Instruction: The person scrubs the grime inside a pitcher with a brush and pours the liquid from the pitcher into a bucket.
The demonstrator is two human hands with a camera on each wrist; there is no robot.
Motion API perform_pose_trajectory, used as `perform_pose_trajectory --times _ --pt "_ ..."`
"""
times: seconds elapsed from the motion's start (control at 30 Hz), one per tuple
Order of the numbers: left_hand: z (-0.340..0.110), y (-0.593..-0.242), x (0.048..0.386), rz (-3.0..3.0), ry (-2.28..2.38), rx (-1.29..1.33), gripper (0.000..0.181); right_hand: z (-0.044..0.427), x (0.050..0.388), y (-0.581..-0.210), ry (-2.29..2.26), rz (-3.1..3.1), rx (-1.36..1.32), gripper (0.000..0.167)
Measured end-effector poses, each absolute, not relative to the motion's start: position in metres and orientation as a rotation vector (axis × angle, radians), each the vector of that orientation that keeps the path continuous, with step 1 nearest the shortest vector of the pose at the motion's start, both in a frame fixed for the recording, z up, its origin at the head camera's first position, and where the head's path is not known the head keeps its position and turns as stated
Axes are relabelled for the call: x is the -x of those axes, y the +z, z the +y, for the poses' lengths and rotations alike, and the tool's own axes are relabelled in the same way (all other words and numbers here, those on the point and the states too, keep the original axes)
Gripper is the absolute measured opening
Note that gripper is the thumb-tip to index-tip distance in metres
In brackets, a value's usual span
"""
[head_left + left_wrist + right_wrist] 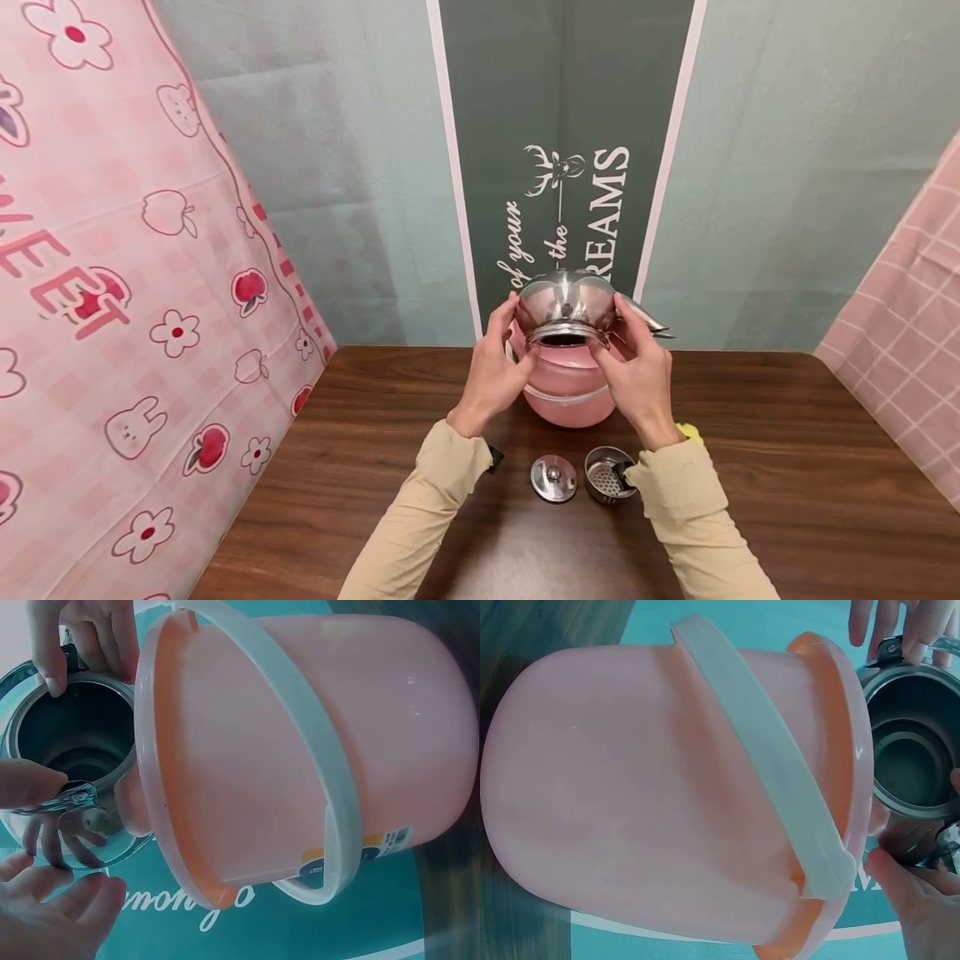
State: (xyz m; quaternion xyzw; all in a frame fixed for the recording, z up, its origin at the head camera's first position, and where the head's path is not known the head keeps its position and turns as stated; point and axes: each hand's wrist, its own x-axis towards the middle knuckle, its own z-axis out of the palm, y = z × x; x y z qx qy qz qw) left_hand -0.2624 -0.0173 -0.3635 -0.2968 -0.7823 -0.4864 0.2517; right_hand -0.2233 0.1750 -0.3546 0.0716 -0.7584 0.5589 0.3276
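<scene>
A shiny metal teapot (564, 302) is held tilted over the pink bucket (567, 408), its uncovered mouth turned toward me in the head view. My left hand (495, 367) grips one side of the pot with the thumb at the rim. On the opposite side my right hand (641, 383) holds it near the pointed spout (648, 318). Both wrist views look into the pot's dark interior (82, 731), where no contents can be made out. The bucket's white handle (765, 757) hangs across its side. Inside the bucket is hidden.
On the wood table (360, 425), nearer me than the bucket, lie a round metal lid (553, 478) and a perforated strainer basket (604, 479). Small dark pieces show beside both sleeves. Printed cloths (360, 167) hang behind the table and at both sides.
</scene>
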Motion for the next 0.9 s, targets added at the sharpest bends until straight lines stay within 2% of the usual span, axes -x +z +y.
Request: perform_pose_trajectory --times 0.9 --pt "-0.023 -0.354 0.254 -2.019 -1.567 0.773 0.062 0.168 0.218 -0.344 1.381 -2.003 -0.174 0.047"
